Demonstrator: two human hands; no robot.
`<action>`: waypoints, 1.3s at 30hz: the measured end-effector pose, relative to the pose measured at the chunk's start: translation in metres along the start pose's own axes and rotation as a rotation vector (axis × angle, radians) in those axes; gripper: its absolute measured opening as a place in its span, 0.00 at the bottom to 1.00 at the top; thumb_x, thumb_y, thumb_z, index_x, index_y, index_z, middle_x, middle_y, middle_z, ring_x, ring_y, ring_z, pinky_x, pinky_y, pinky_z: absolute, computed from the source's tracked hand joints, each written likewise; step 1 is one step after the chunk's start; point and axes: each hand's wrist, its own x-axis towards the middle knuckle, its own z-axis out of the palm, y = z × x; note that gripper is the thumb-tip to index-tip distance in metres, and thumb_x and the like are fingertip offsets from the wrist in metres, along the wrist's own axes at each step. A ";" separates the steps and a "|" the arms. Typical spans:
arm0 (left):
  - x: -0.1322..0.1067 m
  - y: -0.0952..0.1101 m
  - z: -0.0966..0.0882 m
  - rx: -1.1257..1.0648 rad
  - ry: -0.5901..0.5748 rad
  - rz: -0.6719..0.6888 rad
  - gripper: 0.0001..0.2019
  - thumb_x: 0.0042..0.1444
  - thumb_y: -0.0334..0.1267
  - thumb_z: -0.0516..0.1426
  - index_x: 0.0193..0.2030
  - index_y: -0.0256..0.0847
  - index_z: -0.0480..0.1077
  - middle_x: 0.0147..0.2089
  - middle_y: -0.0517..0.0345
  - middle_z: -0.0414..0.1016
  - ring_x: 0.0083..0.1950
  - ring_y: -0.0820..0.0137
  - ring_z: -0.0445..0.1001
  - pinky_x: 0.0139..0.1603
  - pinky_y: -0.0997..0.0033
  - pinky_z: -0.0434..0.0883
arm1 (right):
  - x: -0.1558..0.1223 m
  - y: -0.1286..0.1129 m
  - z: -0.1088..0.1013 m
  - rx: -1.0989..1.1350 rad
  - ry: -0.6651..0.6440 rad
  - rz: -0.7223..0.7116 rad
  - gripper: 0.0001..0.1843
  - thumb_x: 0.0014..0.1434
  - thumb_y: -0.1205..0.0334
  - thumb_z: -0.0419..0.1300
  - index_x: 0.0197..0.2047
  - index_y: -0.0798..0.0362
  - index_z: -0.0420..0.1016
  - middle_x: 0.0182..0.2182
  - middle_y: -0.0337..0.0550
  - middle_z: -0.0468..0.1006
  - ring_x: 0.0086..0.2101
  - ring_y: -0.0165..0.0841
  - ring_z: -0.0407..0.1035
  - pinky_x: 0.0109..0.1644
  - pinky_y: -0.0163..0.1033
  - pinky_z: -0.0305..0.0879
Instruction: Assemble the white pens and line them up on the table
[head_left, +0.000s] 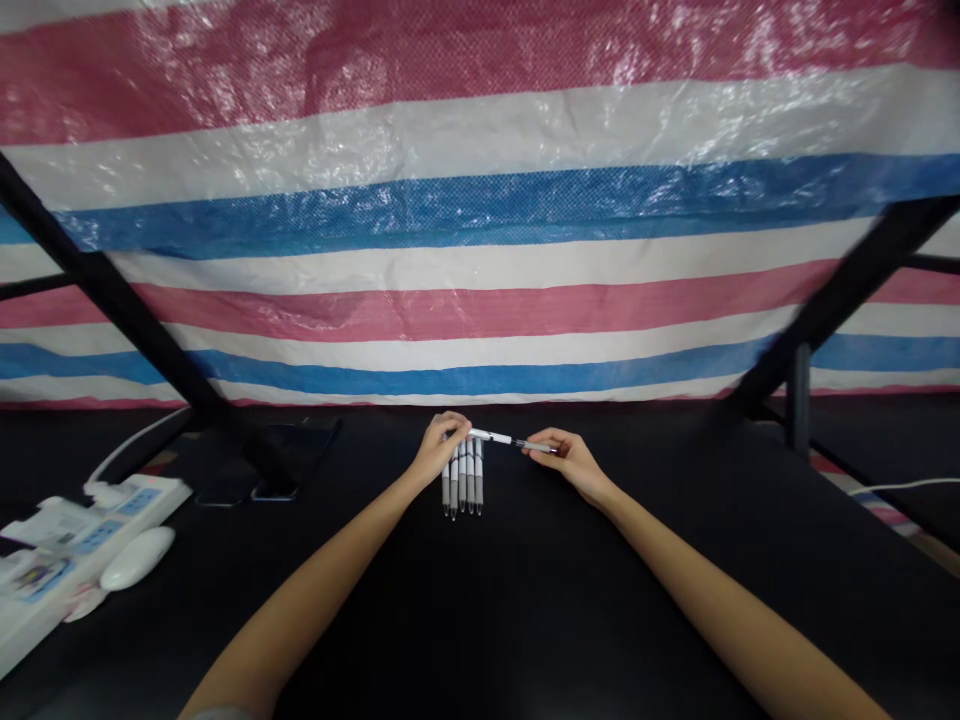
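Between my two hands a white pen with a grey grip (496, 437) is held almost level, tilting slightly down to the right. My left hand (441, 443) pinches its white end with thumb and fingers. At the other end, the fingers of my right hand (564, 458) are closed around the grey grip and tip. A dark band shows on the barrel between the white and grey parts. Several similar pens (463, 480) lie side by side on the black table, grey ends toward me. Their far ends are partly hidden behind my left hand and the held pen.
A white power strip (161, 492) with plugs lies at the left, a white computer mouse (138, 558) beside it. Dark flat devices (289, 440) rest near the left black post (172, 350). Another post (817, 310) slants at the right. A striped plastic sheet (480, 310) hangs behind the table.
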 end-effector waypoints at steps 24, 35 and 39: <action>0.001 -0.003 0.001 -0.015 -0.106 -0.009 0.11 0.53 0.40 0.56 0.24 0.41 0.74 0.40 0.52 0.73 0.45 0.63 0.66 0.50 0.61 0.60 | 0.001 0.000 0.000 -0.009 -0.025 0.019 0.16 0.43 0.54 0.67 0.35 0.53 0.74 0.31 0.43 0.79 0.33 0.34 0.71 0.37 0.39 0.63; 0.001 -0.004 0.001 -0.020 -0.115 -0.009 0.10 0.54 0.39 0.56 0.25 0.40 0.74 0.40 0.52 0.73 0.44 0.64 0.66 0.50 0.61 0.60 | 0.000 0.000 0.000 -0.029 -0.023 0.012 0.16 0.45 0.54 0.66 0.35 0.54 0.73 0.31 0.44 0.79 0.30 0.31 0.70 0.33 0.37 0.62; 0.001 -0.005 0.001 0.006 -0.120 0.000 0.09 0.53 0.39 0.56 0.26 0.40 0.74 0.39 0.52 0.73 0.44 0.64 0.67 0.49 0.61 0.61 | 0.000 -0.001 0.001 -0.030 -0.031 0.014 0.16 0.45 0.54 0.66 0.36 0.54 0.74 0.31 0.44 0.79 0.29 0.31 0.69 0.33 0.37 0.61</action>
